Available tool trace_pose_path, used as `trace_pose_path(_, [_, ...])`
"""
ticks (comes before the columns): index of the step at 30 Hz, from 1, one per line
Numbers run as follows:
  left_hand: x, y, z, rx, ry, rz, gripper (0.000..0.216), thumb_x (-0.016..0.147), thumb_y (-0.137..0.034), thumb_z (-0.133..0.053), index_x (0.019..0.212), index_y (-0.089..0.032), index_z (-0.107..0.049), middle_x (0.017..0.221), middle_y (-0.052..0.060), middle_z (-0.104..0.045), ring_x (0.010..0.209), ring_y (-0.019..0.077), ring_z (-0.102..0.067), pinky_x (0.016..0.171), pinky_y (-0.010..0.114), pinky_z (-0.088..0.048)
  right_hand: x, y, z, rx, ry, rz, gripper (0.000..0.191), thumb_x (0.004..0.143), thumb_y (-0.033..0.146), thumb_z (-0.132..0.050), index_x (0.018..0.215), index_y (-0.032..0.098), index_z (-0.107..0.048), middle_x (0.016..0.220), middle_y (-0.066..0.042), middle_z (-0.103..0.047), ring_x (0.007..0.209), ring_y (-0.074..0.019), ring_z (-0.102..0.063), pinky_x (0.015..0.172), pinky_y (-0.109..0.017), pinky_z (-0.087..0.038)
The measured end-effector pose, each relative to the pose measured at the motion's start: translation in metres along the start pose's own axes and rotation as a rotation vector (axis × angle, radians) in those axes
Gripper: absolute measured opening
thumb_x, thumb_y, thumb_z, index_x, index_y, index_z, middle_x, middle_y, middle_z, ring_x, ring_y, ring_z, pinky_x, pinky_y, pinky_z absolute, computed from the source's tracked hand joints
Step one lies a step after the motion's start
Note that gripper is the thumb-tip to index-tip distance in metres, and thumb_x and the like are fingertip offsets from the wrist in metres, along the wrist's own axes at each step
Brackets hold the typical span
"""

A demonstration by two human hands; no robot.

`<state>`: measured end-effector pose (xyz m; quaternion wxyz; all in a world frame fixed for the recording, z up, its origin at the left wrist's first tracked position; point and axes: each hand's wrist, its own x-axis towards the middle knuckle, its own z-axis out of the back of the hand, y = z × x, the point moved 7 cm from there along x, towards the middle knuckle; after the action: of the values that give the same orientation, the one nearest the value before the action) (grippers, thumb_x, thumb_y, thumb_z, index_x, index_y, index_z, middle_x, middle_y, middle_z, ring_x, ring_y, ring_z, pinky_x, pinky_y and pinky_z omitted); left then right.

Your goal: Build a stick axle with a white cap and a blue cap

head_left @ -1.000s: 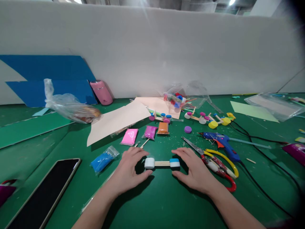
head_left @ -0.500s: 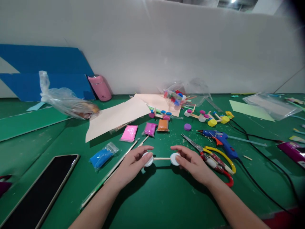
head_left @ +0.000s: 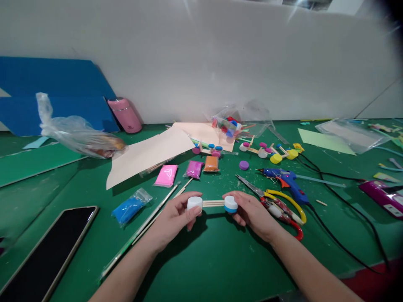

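Between my hands, just above the green table [head_left: 214, 260], are several pale wooden sticks [head_left: 213, 204] lying side by side, with round caps at both ends. My left hand [head_left: 174, 216] pinches the white cap [head_left: 194, 202] at the left end, thumb in front. At the other end, a white cap [head_left: 231, 201] with a blue band beneath it is gripped by my right hand [head_left: 256, 216]. How the sticks join the caps is hidden. Scissors [head_left: 250, 184] with yellow and red handles lie just beyond my right hand. A blue clay packet [head_left: 130, 206] lies left of my left hand.
A blue glue gun [head_left: 288, 180] with a black cord lies at the right. Behind my hands are pink [head_left: 166, 175], purple [head_left: 194, 169] and orange packets [head_left: 212, 163], a purple cap [head_left: 243, 165] and small stick-and-cap cars [head_left: 258, 149]. A phone [head_left: 47, 251] lies at the left.
My hands have turned the piece, so several sticks show where one did, along with the caps' sides and the blue band. The view has shifted slightly to the right.
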<state>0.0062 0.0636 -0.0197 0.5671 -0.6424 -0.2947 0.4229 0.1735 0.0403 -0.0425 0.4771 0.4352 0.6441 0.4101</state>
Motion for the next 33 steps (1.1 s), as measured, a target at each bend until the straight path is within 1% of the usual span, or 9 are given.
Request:
trace_pose_path(5, [0.001,0.004,0.002,-0.012,-0.004,0.006,0.034,0.079,-0.034,-0.054,0.107,-0.015,-0.051,0.069,-0.001,-0.055,0.048,0.0061,-0.044,0.048,0.022,-0.035,-0.002,0.002,-0.002,0.010,0.015,0.027,0.033,0.082,0.045,-0.047,0.094,0.015,-0.057,0.060,0.003,-0.052,0.041,-0.0049,-0.039,0.036,-0.015,-0.025])
trace_pose_path(10, [0.001,0.002,0.001,0.008,-0.010,0.001,0.037,0.079,-0.034,-0.053,0.110,-0.014,-0.049,0.069,-0.001,-0.055,0.050,0.0074,-0.046,0.051,0.023,-0.037,-0.002,0.003,-0.001,-0.003,0.011,0.036,0.033,0.080,0.046,-0.049,0.089,0.015,-0.058,0.060,0.003,-0.051,0.041,-0.0043,-0.037,0.036,-0.015,-0.024])
trace_pose_path(15, [0.000,-0.002,0.000,0.008,-0.008,-0.010,0.043,0.076,-0.032,-0.057,0.112,-0.013,-0.046,0.067,-0.003,-0.052,0.054,0.0091,-0.047,0.054,0.025,-0.040,-0.002,0.004,0.000,-0.014,0.000,0.051,0.033,0.081,0.046,-0.049,0.088,0.015,-0.058,0.058,0.004,-0.049,0.042,-0.0048,-0.038,0.036,-0.015,-0.025])
trace_pose_path(21, [0.000,0.000,0.003,0.030,-0.017,-0.011,0.041,0.077,-0.031,-0.056,0.112,-0.014,-0.045,0.066,-0.004,-0.050,0.054,0.0095,-0.048,0.055,0.025,-0.039,-0.002,0.005,0.000,-0.035,-0.003,0.058,0.032,0.081,0.046,-0.048,0.086,0.015,-0.057,0.060,0.003,-0.051,0.042,-0.0047,-0.039,0.036,-0.015,-0.025])
trace_pose_path(29, [-0.001,-0.001,0.004,0.054,-0.029,-0.027,0.038,0.080,-0.033,-0.052,0.113,-0.016,-0.047,0.063,-0.004,-0.053,0.059,0.0111,-0.051,0.061,0.025,-0.039,-0.002,0.004,0.003,-0.063,-0.026,0.057,0.032,0.082,0.045,-0.048,0.095,0.017,-0.057,0.058,0.004,-0.048,0.045,-0.0064,-0.040,0.039,-0.016,-0.029])
trace_pose_path(31, [-0.001,-0.001,0.006,0.070,-0.039,-0.035,0.036,0.081,-0.034,-0.051,0.113,-0.017,-0.048,0.063,-0.003,-0.055,0.062,0.0122,-0.052,0.064,0.025,-0.039,-0.003,0.006,0.003,-0.080,-0.032,0.065,0.031,0.081,0.042,-0.049,0.098,0.017,-0.057,0.061,0.003,-0.049,0.048,-0.0072,-0.043,0.043,-0.017,-0.033])
trace_pose_path(33, [-0.001,0.000,0.009,0.098,-0.053,-0.028,0.035,0.082,-0.034,-0.049,0.113,-0.018,-0.049,0.068,-0.001,-0.058,0.068,0.0138,-0.054,0.066,0.026,-0.040,-0.004,0.011,0.004,-0.162,-0.050,0.104,0.031,0.080,0.039,-0.052,0.103,0.019,-0.056,0.068,0.001,-0.052,0.055,-0.0092,-0.048,0.048,-0.019,-0.037])
